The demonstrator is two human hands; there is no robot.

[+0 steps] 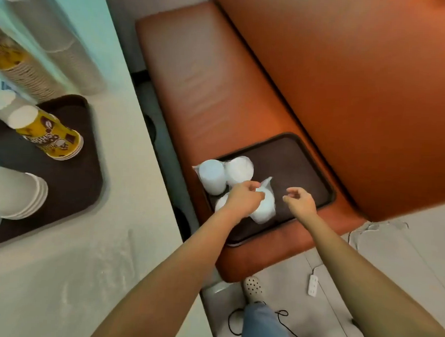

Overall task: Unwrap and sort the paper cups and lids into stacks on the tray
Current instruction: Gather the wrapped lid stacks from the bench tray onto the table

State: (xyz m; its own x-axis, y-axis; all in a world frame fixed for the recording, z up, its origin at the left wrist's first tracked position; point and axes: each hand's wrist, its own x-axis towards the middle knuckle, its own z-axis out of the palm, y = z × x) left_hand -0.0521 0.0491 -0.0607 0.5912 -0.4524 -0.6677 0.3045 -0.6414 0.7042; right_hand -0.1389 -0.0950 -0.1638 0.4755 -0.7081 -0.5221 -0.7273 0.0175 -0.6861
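Wrapped lids (263,208) lie on a brown tray (308,169) atop the orange seat (219,91); left hand (243,197) grip pinches their plastic wrap, right hand (300,201) hovers beside, fingers loosely curled, holding nothing. Yellow cups (52,138) on the bench (98,239) tray bear blurred, unreadable lettering

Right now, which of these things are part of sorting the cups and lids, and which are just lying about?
Part of the job:
wrapped white stacks
plastic wrap, pinched by the left hand
right hand, holding nothing
brown tray on the bench
printed cups on the table tray

Lying about:
power strip
black cable
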